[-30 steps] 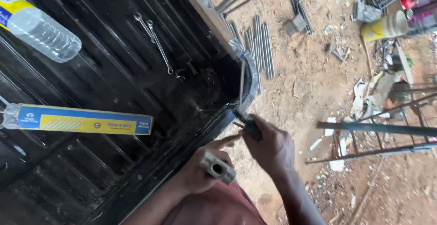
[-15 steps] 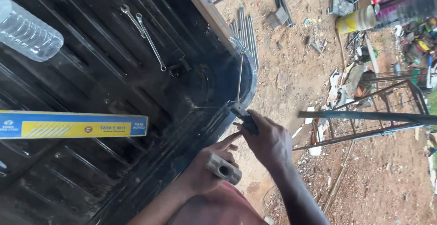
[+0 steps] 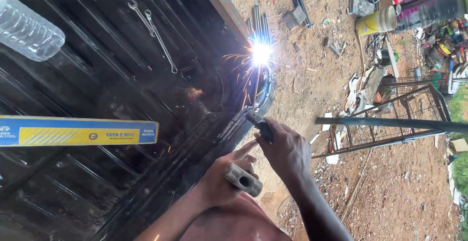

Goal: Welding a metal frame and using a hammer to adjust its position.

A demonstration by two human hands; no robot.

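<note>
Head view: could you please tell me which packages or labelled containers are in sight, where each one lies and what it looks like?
Box: long, flat, blue with a yellow panel, lying on the black ribbed metal bed, left.
Bottle: clear ribbed plastic, lying on its side, upper left on the bed.
Bucket: yellow cylinder on the dirt, upper right.

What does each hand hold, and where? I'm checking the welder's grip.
Right hand grips the electrode holder by its handle. Left hand holds a hammer just below the head.
</note>
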